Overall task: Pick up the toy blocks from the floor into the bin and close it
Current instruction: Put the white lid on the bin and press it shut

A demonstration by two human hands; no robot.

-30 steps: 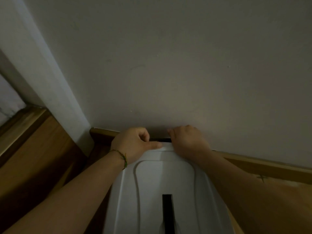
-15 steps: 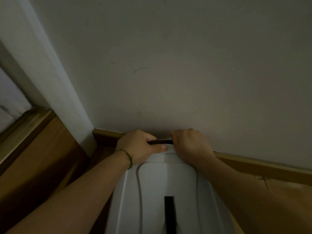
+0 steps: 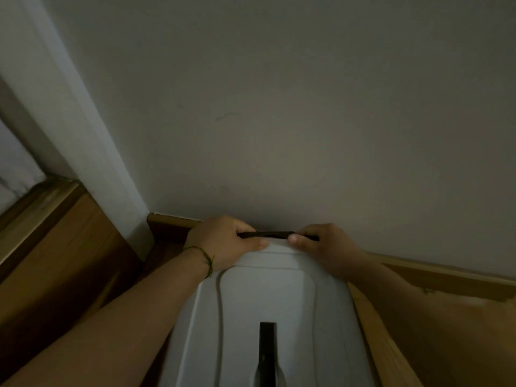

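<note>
A dim corner is shown: a grey wall [image 3: 307,107], a wooden skirting board [image 3: 170,220] along its foot, and a wooden floor [image 3: 55,261]. At the floor's far edge, close against the skirting, the bin lid [image 3: 262,297] is seen lying flat. The body of the bin is hidden beneath it, and no toy blocks are to be seen on what shows of the floor.

At the lid's far edge a black latch bar [image 3: 265,234] is gripped from both ends. The fingers of the left hand [image 3: 220,244], which wears a green thread bracelet [image 3: 205,256], are curled round its left end, with the thumb laid on the lid's rim. The right hand [image 3: 326,247] pinches the right end in the same way.

A second ago both fists were bunched close together at that edge and almost nothing of the bar could be seen. Since then the hands have been drawn apart and the bar has been brought up into plain view between them. It is judged that the far latch is being swung over the rim to clamp the lid, so the gathering is most likely finished and the closing is in its last stage. Whether the bar has snapped home cannot be told. A second black latch [image 3: 267,350] lies at the lid's near edge, and its state cannot be made out.
</note>
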